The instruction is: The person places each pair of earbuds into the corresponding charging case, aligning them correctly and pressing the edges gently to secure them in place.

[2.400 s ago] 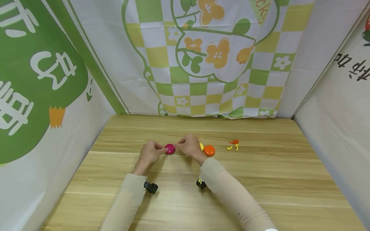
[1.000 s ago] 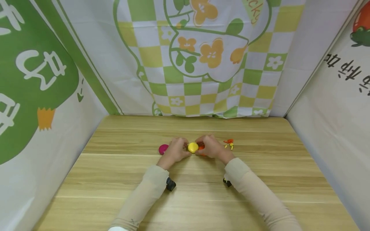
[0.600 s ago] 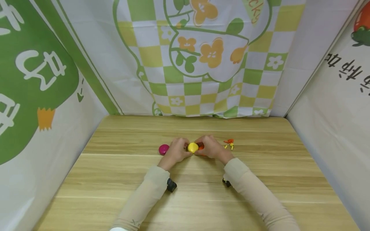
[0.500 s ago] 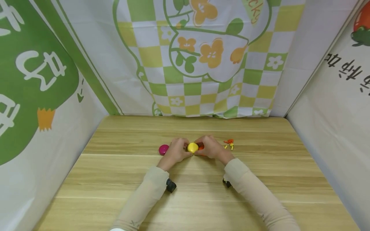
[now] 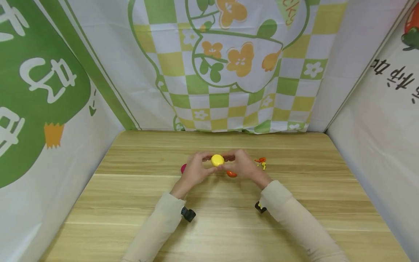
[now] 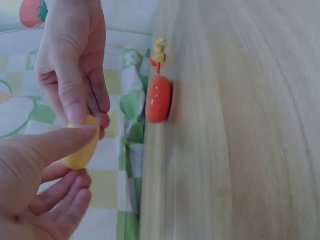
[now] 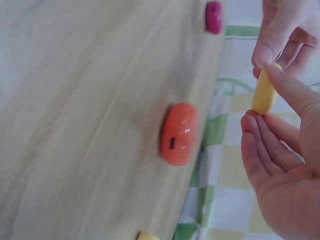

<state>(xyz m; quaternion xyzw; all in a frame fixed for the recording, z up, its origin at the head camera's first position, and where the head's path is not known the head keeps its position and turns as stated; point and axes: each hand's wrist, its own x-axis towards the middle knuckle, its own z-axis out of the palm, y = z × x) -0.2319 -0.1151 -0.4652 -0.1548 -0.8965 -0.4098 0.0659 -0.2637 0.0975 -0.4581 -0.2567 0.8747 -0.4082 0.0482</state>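
A glossy yellow earbud case [image 5: 217, 160], rounded like a pebble, is held between both hands above the table. On its left side the left hand [image 5: 194, 169] pinches it, thumb [image 6: 65, 145] on the near face and fingers beneath. From the right, the right hand [image 5: 245, 165] grips the opposite end between thumb and fingers. No gap shows in the case's shell in either wrist view. An orange case [image 7: 180, 134] with a small dark port lies on the table under the right hand. Beyond the left hand sits a magenta case [image 5: 183, 168], partly hidden.
Loose orange earbuds [image 5: 260, 159] and yellow earbuds [image 5: 263, 166] lie right of the right hand. The wooden table [image 5: 209, 225] ends at a checkered cloth [image 5: 229, 102] behind, with printed cloth walls on both sides.
Both hands moved from the magenta case to the yellow one. In the last half second they raised the yellow case off the table, uncovering more of the orange case.
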